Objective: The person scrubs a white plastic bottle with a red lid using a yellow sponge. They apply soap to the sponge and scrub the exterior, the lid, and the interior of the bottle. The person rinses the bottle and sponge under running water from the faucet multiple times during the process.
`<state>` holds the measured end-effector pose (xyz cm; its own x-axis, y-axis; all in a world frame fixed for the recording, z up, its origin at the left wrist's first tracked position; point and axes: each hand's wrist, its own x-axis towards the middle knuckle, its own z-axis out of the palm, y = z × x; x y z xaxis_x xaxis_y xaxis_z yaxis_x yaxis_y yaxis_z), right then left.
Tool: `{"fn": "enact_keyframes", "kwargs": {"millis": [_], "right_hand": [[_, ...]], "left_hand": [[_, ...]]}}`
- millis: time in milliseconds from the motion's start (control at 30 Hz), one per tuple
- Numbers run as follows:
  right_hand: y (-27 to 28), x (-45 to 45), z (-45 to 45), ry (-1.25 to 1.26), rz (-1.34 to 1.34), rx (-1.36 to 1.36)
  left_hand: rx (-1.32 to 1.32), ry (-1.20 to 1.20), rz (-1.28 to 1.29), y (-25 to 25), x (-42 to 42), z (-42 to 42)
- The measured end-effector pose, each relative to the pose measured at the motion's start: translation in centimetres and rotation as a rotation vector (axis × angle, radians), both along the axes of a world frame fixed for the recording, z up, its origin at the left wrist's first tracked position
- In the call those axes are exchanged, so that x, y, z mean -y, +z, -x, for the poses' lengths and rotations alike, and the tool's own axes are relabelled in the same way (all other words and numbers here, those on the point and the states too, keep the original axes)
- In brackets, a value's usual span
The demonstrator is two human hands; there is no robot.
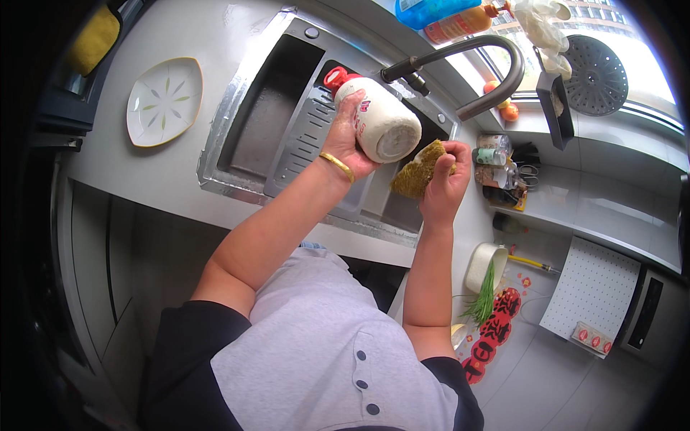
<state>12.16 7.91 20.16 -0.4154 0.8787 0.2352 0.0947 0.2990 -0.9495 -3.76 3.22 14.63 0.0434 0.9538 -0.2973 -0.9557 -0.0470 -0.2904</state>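
Over the sink, my left hand grips a white detergent bottle with a red cap. The bottle is tipped, its cap away to the upper left and its base turned towards my right hand. Red writing shows on its side, partly covered by my fingers. My right hand pinches a yellow-brown scouring cloth just beside the bottle's base. Below both hands lies a steel sink with a slotted drain tray across it.
A curved faucet arches over the sink's far right. On the left counter rests a leaf-patterned plate. Pump bottles and rubber gloves are by the window. Jars and a white container with green stalks stand to the right.
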Motion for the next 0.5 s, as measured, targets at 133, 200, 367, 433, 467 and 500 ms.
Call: {"fn": "enact_keyframes", "kwargs": {"millis": [133, 200, 367, 433, 467, 500], "right_hand": [[1.0, 0.9, 0.9, 0.215, 0.063, 0.041], [0.0, 0.6, 0.4, 0.244, -0.033, 0.165], [-5.6, -0.7, -1.7, 0.259, -0.006, 0.257], [-7.2, -0.2, -2.0, 0.294, 0.167, 0.174], [-7.9, 0.3, -2.1, 0.295, 0.294, 0.128], [-8.5, 0.6, -2.1, 0.293, 0.417, 0.081]], "left_hand": [[-0.003, -0.066, 0.072, -1.2, 0.4, -0.2], [-0.023, -0.096, 0.120, -2.5, 0.6, -0.8], [-0.020, -0.247, 0.268, -6.0, 2.4, -2.7], [-0.012, -0.305, 0.307, -6.9, 3.3, -3.2], [-0.017, -0.329, 0.328, -7.5, 3.6, -3.5], [-0.023, -0.354, 0.346, -7.9, 3.9, -3.7]]}}
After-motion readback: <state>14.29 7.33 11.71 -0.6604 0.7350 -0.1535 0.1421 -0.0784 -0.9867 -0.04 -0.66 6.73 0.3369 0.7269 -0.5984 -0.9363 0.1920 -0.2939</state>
